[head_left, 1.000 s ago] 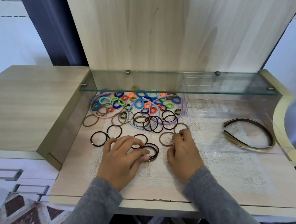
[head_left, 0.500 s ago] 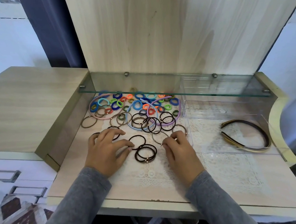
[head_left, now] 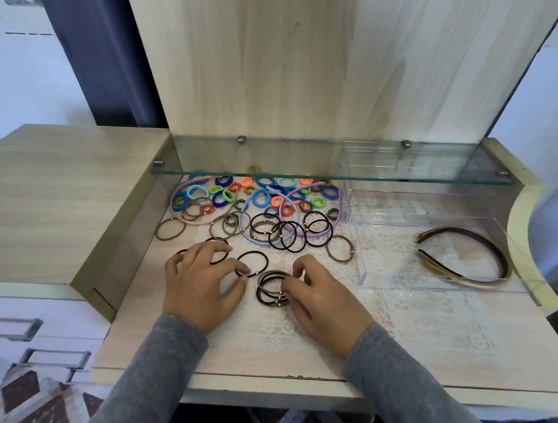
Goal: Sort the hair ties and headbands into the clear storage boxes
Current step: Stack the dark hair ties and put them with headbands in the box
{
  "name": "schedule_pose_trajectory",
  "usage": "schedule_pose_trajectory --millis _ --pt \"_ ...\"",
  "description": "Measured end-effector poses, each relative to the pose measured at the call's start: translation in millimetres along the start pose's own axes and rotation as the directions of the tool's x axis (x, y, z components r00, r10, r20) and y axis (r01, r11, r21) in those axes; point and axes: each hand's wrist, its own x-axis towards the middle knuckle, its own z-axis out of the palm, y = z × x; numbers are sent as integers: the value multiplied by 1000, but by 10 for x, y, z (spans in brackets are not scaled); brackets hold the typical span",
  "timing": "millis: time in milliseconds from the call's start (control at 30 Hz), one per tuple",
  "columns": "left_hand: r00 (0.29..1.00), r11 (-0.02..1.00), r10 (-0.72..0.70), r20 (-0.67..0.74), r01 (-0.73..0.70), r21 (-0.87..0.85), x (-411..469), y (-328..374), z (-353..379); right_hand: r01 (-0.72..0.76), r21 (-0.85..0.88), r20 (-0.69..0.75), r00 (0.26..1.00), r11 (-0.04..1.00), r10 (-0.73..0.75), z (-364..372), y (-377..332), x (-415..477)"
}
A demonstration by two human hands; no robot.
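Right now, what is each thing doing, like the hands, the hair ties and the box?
Left hand: fingertips on black tie, grip unclear.
Right hand: pinches brown stack.
Black tie: flat on desk.
Brown stack: piled flat on desk.
Pile: loose, unsorted.
Box: open, holds headbands.
Headbands: lying in box.

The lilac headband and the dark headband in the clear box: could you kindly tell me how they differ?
Colour: the lilac headband is pastel; the dark headband is brown-black with gold. Place: the lilac headband lies on the lace mat; the dark headband lies inside the clear box. Company: hair ties overlap the lilac headband; none touch the dark headband. Both are open arcs lying flat.
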Motion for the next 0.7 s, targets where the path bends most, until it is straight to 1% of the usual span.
schedule_pose_trajectory --millis 67,133,267,333,400,533,633,700 --pt "1000 1000 8 12 -8 13 -2 6 10 4 4 7 1000 1000 -4 2 4 -9" --pt "1000 1000 10 16 -10 24 -2 -1 8 -15 46 8 1000 999 15 -4 13 -21" --pt "1000 1000 12 10 -12 24 -9 20 3 -136 161 -79 986 978 150 19 116 -5" --pt "1000 1000 -1 -7 1 31 -30 50 8 -202 170 -123 967 964 224 71 178 6" --pt "999 999 5 -41 -3 52 -48 78 20 -248 165 -137 953 955 271 122 212 0" --pt "998 995 0 -68 7 103 -73 83 53 -271 158 -138 946 950 293 173 227 -8" --pt "986 995 -97 -133 99 10 -102 85 80 -287 166 -134 941 943 310 174 227 5" --pt "978 992 -102 -183 87 -86 -101 118 79 -295 176 -122 940 939 318 170 226 2"
